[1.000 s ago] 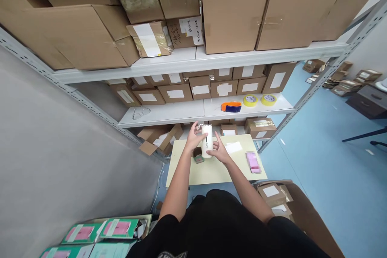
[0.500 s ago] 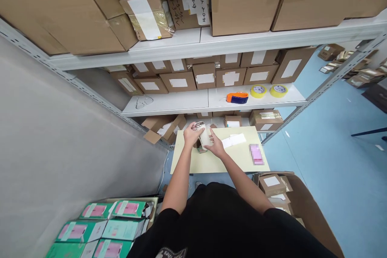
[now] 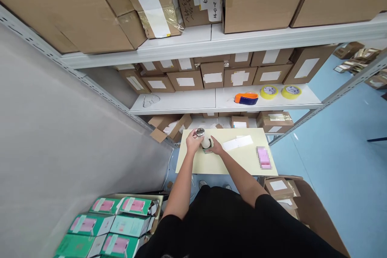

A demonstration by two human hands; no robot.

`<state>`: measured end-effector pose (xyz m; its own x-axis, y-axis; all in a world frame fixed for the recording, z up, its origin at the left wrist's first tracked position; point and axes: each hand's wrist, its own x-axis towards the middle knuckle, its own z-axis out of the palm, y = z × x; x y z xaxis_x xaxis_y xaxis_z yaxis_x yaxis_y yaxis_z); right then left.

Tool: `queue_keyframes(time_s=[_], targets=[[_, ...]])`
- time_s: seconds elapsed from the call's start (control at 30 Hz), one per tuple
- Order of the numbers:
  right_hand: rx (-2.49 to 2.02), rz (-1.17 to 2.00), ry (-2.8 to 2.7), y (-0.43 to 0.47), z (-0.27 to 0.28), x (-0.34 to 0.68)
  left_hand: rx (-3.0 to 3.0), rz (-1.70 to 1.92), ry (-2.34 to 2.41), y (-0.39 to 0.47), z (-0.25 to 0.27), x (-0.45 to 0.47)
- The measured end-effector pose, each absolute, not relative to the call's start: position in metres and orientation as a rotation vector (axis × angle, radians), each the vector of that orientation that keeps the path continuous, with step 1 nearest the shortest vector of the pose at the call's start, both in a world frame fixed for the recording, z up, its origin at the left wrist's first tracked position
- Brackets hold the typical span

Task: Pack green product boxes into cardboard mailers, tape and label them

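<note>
Over the pale yellow table, my left hand (image 3: 194, 142) is closed round the upper part of a white cylindrical container (image 3: 206, 142) with a shiny metal-looking top (image 3: 200, 132). The container leans, its lower end at the dark opening of a small box with a greenish side (image 3: 208, 151). How far it reaches into the box I cannot tell. On the right, my right hand (image 3: 216, 146) grips the side of that box, fingers partly hidden behind it. White paper slips (image 3: 238, 142) lie just beyond my right hand on the table (image 3: 223, 165).
A blurred pink item (image 3: 264, 158) lies at the table's right. Shelves above hold cardboard boxes (image 3: 185, 81), yellow tape rolls (image 3: 269, 92) and an orange-and-blue tape dispenser (image 3: 246, 98). Green printed boxes (image 3: 127, 225) stand lower left; a large open carton (image 3: 317, 217) stands lower right.
The white container has tipped more upright, with its shiny top towards me and its lower end at the box. My right hand has moved from the container to the box. The view has shifted slightly.
</note>
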<state>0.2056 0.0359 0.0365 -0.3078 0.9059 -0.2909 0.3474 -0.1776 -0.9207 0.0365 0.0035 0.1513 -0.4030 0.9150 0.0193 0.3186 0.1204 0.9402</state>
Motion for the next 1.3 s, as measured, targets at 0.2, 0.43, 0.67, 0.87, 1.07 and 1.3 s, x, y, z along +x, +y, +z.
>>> queue_keyframes(time_s=[0.2, 0.43, 0.67, 0.87, 1.07, 1.3], targets=[[-1.432, 1.478, -1.652, 0.04, 0.019, 0.194, 1.326, 1.201, 1.776, -0.001, 0.114, 0.035], [-1.389, 1.448, -1.594, 0.027, 0.005, 0.197, 1.456, 0.87, 1.909, -0.011, 0.08, 0.047], [-1.322, 1.55, -1.519, 0.026, 0.002, 0.199, 1.439, 0.979, 1.816, -0.018, 0.073, 0.037], [-1.49, 1.735, -1.219, 0.02, 0.016, 0.199, 0.636, 1.216, 1.895, -0.014, 0.051, 0.01], [-1.531, 1.745, -1.086, 0.01, 0.026, 0.197, 0.689, 1.046, 1.703, -0.005, 0.033, 0.009], [-1.622, 1.756, -0.949, 0.002, 0.026, 0.19, 0.847, 0.992, 1.609, 0.003, 0.019, 0.023]])
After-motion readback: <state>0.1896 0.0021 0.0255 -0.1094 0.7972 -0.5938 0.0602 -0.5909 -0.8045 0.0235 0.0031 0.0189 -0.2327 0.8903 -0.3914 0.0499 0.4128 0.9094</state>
